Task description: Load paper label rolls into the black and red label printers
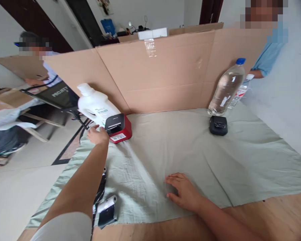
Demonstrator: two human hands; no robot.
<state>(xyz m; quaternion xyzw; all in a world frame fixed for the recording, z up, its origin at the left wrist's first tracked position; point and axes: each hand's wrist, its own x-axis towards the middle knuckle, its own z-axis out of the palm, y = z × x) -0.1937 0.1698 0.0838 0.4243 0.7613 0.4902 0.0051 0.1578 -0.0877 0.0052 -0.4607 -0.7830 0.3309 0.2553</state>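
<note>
Red printer (119,128) touched by outstretched left hand (97,135).

A small red printer (118,129) with a black top stands upright on the cloth-covered surface near its far left edge, a white label on its front face. A white jug (96,105) with a white cap stands just behind it, touching or nearly so.

A makeshift workroom: cardboard partitions (165,67) divide cloth-covered tables (190,150), co-workers seated nearby.
</note>
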